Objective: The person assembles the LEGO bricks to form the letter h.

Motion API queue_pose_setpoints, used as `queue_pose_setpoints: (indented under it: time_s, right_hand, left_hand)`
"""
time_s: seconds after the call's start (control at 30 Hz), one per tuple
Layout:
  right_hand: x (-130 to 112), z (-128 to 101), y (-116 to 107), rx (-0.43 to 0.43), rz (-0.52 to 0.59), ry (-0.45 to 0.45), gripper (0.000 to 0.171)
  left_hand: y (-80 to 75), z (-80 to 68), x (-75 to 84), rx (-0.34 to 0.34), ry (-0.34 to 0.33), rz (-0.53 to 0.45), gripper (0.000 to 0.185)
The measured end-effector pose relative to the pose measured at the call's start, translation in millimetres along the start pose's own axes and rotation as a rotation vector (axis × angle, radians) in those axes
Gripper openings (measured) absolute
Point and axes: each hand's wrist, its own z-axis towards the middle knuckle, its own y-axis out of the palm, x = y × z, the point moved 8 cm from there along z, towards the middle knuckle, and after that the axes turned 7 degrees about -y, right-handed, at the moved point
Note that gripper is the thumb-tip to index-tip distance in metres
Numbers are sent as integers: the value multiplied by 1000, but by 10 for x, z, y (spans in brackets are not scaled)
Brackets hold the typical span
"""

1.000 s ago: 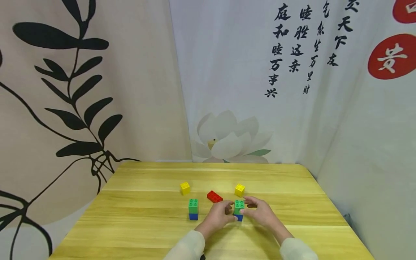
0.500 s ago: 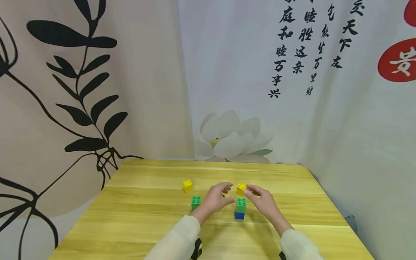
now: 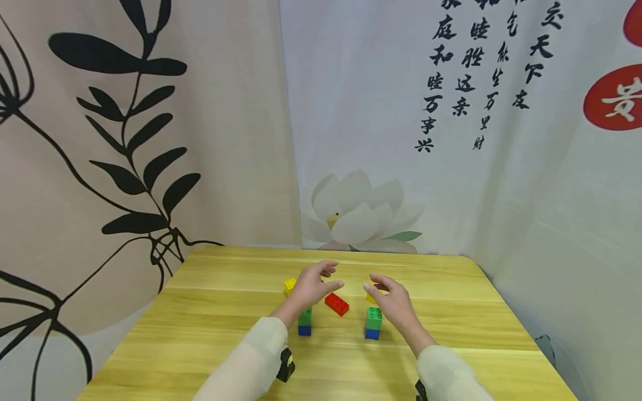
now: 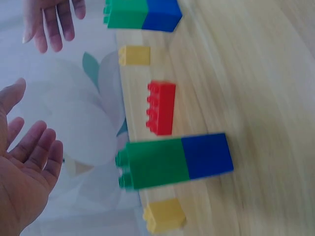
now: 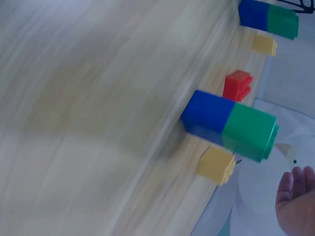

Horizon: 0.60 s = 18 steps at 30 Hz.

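My left hand (image 3: 308,289) is raised above the table with its fingers loosely bent and nothing in them. In the head view it partly covers the left stack, a green brick (image 3: 305,318) on a blue brick (image 3: 304,331), and the left yellow brick (image 3: 289,285). My right hand (image 3: 394,303), also holding nothing, hovers near the right yellow brick (image 3: 370,298) and hides much of it. Below it stands the right stack, a green brick (image 3: 374,317) on a blue brick (image 3: 372,334). Between the stacks and slightly farther back lies a red brick (image 3: 336,304), set diagonally.
All the bricks stand on a wooden table (image 3: 210,328). A printed curtain (image 3: 351,111) hangs behind the table's far edge. Both forearms reach in from the near side, each with a dark wrist device (image 3: 286,365) under the sleeve.
Both hands have come away from the right stack. The left has moved left and away from me, the right farther back toward the yellow brick. The bricks appear unmoved; the head view shifted slightly.
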Motion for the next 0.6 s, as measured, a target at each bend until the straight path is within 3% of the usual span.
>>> queue_pose_setpoints:
  time_s: [0.2, 0.6]
  right_hand:
    - [-129, 19, 145, 7, 52, 6, 49]
    - [-296, 141, 627, 34, 86, 2, 53]
  left_hand:
    - [-205, 1, -143, 28, -19, -9, 54]
    - [-517, 153, -544, 65, -65, -65, 52]
